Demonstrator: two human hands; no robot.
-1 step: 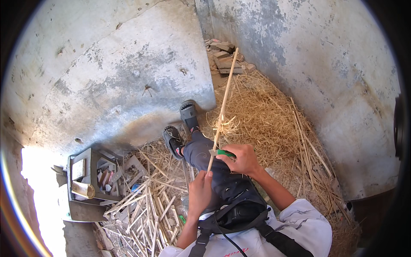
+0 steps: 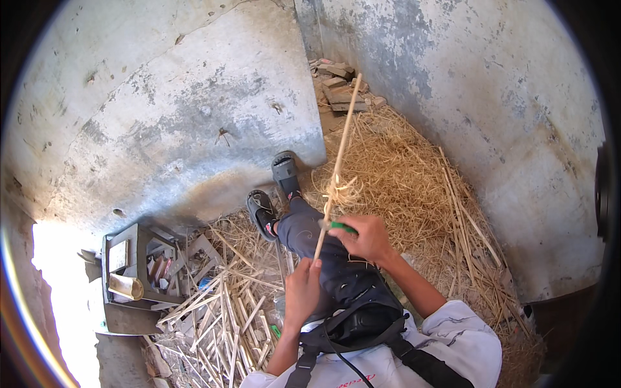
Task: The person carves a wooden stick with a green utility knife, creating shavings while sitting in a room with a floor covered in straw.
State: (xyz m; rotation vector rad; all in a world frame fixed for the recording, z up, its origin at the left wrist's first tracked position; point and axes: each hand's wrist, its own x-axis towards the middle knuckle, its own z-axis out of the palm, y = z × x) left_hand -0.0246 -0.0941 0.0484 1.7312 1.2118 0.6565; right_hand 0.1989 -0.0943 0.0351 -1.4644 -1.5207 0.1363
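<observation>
My left hand [image 2: 302,291] is closed round the near end of a long, pale wooden stick [image 2: 342,142], which slants up and away over my legs. My right hand [image 2: 367,239] grips a knife with a green handle [image 2: 343,227]. Its short blade lies against the stick, a little beyond my left hand. Curled shavings [image 2: 343,191] cling to the stick just past the blade.
Loose shavings [image 2: 401,174] are heaped on the floor to the right, with long sticks [image 2: 462,220] along the heap. Several cut sticks [image 2: 226,323] lie at lower left, near a grey box-like frame [image 2: 139,265] holding debris. Broken bricks [image 2: 336,87] sit in the far corner between the walls.
My right hand and the knife have slid slightly away from me along the stick, toward the curled shavings. My left hand stays in place.
</observation>
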